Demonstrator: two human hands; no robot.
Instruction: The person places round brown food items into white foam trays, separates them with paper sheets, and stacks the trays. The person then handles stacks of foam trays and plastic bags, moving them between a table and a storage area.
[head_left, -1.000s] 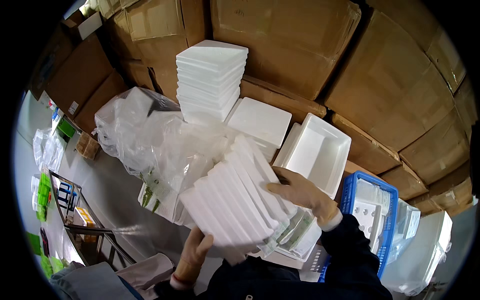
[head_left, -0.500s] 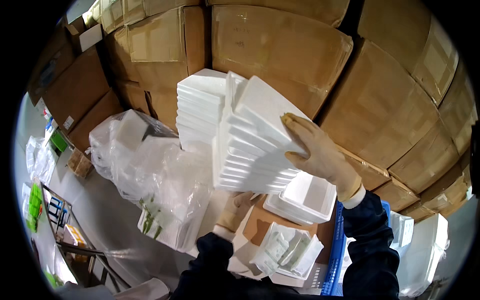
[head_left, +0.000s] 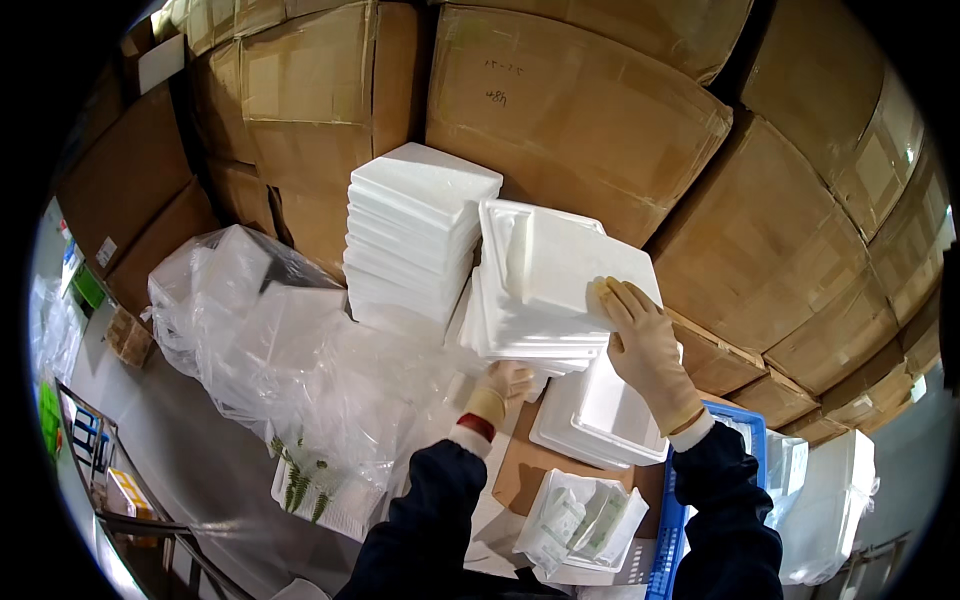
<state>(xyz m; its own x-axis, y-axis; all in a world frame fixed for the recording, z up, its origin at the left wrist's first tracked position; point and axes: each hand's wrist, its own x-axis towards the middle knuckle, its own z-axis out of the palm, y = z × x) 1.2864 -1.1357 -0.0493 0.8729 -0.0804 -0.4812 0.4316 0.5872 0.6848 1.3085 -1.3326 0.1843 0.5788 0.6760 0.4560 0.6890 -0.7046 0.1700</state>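
Observation:
A stack of white foam lids rises in front of me, its top lid lying slightly askew. Over the right corner of that top lid, my gloved right hand rests its fingers, thumb down along the side. Low at the stack's near edge, my gloved left hand has its fingers curled against the bottom lids; the fingertips are partly hidden. Behind and left stands a taller stack of white foam lids. Just below my right hand sit nested white foam boxes.
Clear plastic wrap covers white foam pieces at left, with green fern leaves at its near end. A white box of wrapped packs lies close to me. A blue crate stands right. Cardboard boxes wall off the back.
The stack of foam lids has come down from a steep tilt to nearly level and shifted right. Both hands have moved with it; the taller stack behind now shows more fully.

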